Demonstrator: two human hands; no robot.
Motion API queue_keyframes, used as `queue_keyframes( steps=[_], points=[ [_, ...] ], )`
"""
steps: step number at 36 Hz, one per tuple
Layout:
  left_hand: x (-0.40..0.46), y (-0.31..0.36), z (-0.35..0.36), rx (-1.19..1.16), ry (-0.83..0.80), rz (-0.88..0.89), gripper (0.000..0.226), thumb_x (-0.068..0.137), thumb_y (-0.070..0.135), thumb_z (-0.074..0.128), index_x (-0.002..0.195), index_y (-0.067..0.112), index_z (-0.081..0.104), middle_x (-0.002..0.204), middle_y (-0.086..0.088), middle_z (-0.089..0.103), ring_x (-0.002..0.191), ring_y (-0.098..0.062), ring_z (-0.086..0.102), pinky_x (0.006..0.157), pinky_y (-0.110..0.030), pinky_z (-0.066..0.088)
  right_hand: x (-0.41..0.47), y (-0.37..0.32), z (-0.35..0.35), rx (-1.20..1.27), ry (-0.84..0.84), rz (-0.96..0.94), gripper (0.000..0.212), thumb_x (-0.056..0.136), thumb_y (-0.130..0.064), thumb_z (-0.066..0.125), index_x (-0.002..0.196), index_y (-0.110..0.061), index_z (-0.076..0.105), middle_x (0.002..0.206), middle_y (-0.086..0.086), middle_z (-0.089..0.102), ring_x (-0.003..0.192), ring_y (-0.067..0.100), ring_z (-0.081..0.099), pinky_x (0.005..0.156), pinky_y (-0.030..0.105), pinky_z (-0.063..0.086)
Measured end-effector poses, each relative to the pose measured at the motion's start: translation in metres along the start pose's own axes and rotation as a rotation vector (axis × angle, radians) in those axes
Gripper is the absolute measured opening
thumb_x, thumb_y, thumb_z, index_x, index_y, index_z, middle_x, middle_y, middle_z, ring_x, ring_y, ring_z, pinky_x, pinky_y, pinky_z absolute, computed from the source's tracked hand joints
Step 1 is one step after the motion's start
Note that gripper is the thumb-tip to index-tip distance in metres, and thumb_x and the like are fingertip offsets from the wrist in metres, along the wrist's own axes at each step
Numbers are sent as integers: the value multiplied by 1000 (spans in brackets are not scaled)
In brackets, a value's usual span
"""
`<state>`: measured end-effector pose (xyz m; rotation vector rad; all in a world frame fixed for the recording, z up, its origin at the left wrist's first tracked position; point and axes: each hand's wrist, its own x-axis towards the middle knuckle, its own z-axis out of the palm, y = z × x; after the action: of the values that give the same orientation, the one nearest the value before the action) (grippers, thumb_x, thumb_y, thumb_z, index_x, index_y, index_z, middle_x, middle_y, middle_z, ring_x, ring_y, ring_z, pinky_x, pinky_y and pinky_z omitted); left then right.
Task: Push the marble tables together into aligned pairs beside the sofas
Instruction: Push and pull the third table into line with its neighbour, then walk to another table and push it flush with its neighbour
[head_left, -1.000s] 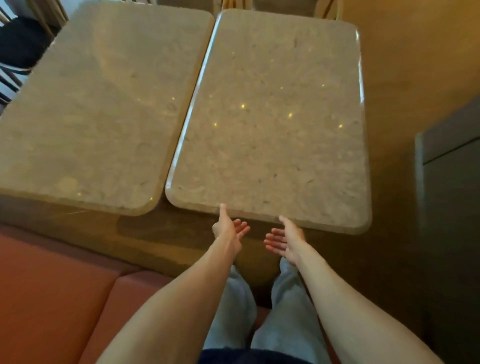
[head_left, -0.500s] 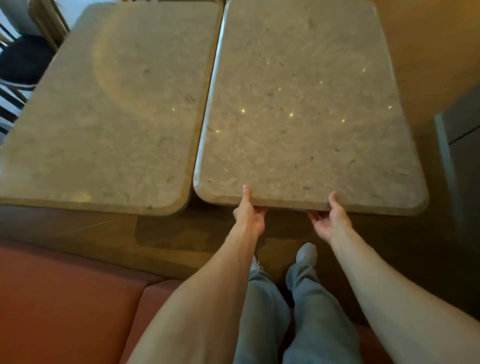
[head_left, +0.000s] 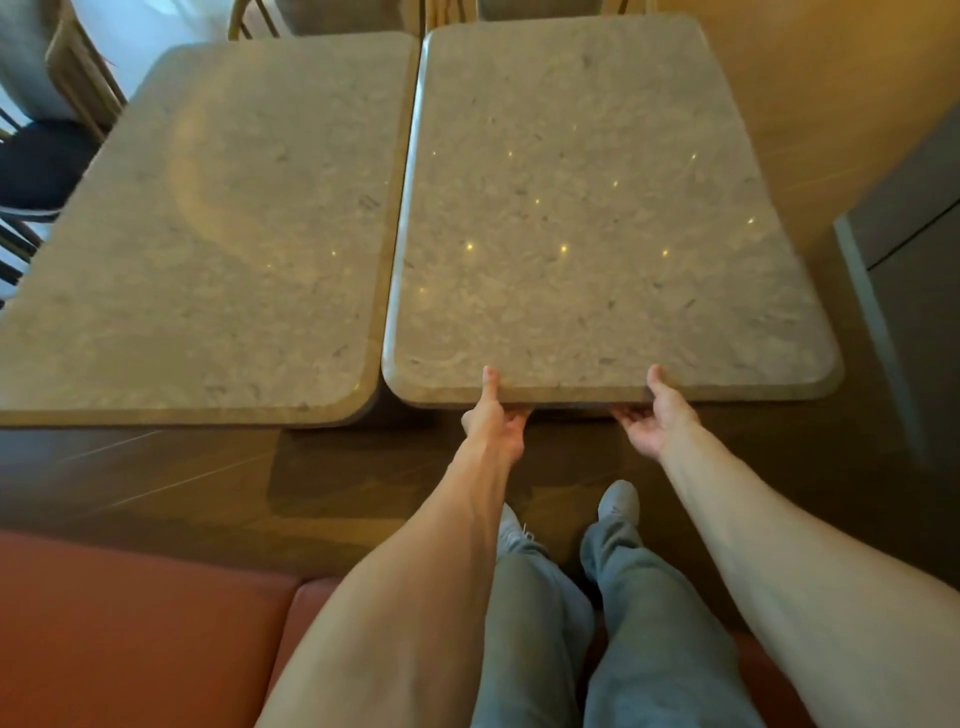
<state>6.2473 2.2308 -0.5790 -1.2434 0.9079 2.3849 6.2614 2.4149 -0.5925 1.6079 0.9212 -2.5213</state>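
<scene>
Head view, looking down: two marble tables stand side by side on a wooden floor, with a red sofa at the near edge of the picture. The right marble table is gripped at its near edge by both hands. The left hand has its thumb on top of the surface and its fingers curled underneath, clamping the slab's rim. The right hand does the same further right, thumb up on the edge, fingers tucked below. The left marble table lies just beside it, long sides nearly touching with a thin seam between; its near edge sits slightly closer to the sofa than the right one's. Chairs stand at the far left. The person's legs in grey trousers show between the forearms
</scene>
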Motion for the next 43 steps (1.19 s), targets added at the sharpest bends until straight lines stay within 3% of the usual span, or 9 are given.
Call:
queue_keyframes(
  steps=[10, 20, 29, 31, 34, 36, 39, 41, 43],
  points=[
    [-8, 3, -4, -6, 14, -37, 56, 93, 20, 68, 140, 2, 43, 137, -25, 54, 125, -43, 55, 101, -60, 47, -7, 0, -10, 5, -6, 48, 60, 96, -32, 64, 147, -11, 42, 139, 18, 56, 126, 34, 56, 87, 45, 52],
    [-4, 13, 5, 108, 81, -76, 58, 97, 22, 61, 144, 6, 32, 143, -23, 48, 130, -43, 50, 102, -64, 44, -13, -1, 1, 5, 69, 74, 56, 99, -32, 60, 146, -6, 42, 139, 19, 56, 128, 34, 56, 110, 47, 46],
    [1, 17, 8, 123, 113, -141, 59, 97, 26, 61, 144, 3, 34, 142, -24, 50, 128, -42, 52, 93, -62, 47, -15, -2, 9, -15, 154, 120, 57, 99, -32, 60, 147, -8, 41, 140, 20, 54, 128, 37, 54, 112, 50, 45],
    [2, 18, 9, 139, 124, -170, 60, 97, 28, 60, 144, 4, 34, 143, -23, 49, 129, -42, 51, 98, -61, 46, -16, -5, 8, -24, 135, 138, 55, 100, -33, 59, 146, -8, 42, 141, 20, 54, 130, 36, 53, 114, 50, 43],
    [0, 33, 12, 286, 130, -305, 65, 96, 35, 60, 146, 2, 35, 141, -27, 50, 127, -42, 53, 108, -56, 41, -21, -13, 13, -200, 151, 190, 52, 104, -37, 50, 147, -8, 40, 141, 20, 54, 127, 37, 55, 110, 50, 46],
    [-2, 50, 21, 517, 169, -393, 68, 96, 38, 60, 147, 2, 31, 118, -37, 58, 105, -45, 64, 95, -55, 51, -30, -26, 20, -453, 135, 293, 53, 107, -39, 39, 149, -6, 37, 140, 24, 54, 122, 40, 59, 101, 50, 52],
    [-9, 69, 47, 882, 200, -480, 65, 103, 33, 50, 153, 5, 19, 91, -40, 63, 80, -46, 68, 70, -54, 57, -47, -60, 38, -1029, 23, 430, 57, 108, -38, 34, 147, 3, 38, 128, 27, 64, 109, 37, 69, 81, 43, 58],
    [-14, 71, 71, 1232, 149, -443, 57, 103, 28, 46, 147, -5, 31, 82, -31, 68, 69, -39, 69, 59, -48, 60, -50, -86, 53, -1302, -35, 335, 52, 108, -31, 34, 132, 10, 53, 115, 25, 71, 95, 34, 73, 73, 40, 61],
    [-15, 70, 103, 1432, 46, -198, 38, 100, 16, 47, 126, -11, 57, 74, -19, 70, 58, -29, 67, 57, -39, 60, -48, -115, 71, -1365, -54, 97, 43, 105, -21, 37, 106, 10, 66, 97, 21, 76, 80, 31, 74, 77, 42, 63]
  ],
)
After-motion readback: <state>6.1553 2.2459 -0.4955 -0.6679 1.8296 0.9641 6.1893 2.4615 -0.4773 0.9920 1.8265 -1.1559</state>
